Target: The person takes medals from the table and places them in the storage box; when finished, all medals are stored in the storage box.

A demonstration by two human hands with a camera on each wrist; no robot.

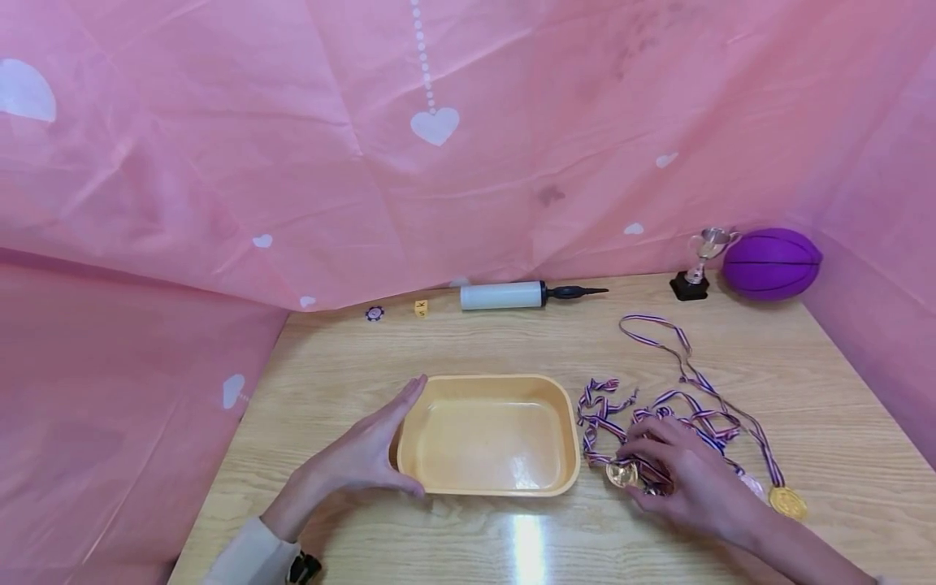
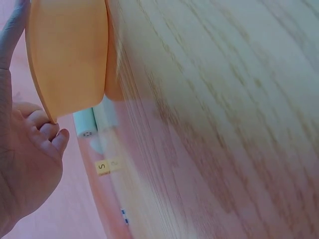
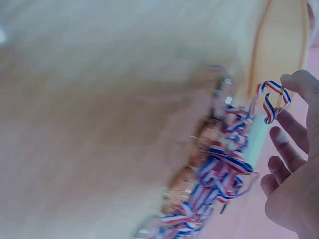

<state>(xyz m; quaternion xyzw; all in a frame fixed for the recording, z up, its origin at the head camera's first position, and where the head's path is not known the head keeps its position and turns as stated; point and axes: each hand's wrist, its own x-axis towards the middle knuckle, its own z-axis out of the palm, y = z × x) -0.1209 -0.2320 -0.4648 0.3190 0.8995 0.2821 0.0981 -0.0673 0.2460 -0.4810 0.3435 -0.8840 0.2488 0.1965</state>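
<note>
An empty yellow plastic tub sits on the wooden table. Spanning its left end, my left hand grips it, the thumb at the front corner and fingers at the back corner. To the right of the tub, my right hand pinches a gold medal between thumb and index finger. That medal appears edge-on in the right wrist view, its striped ribbon looped beside it. Under and around this hand lies a tangle of medal ribbons, partly hidden. Another gold medal lies farther right, its ribbon stretched toward the back.
Along the back stand or lie a poker chip, a yellow letter cube, a hand pump, a small trophy cup and a purple ball. Pink cloth hangs behind and at both sides.
</note>
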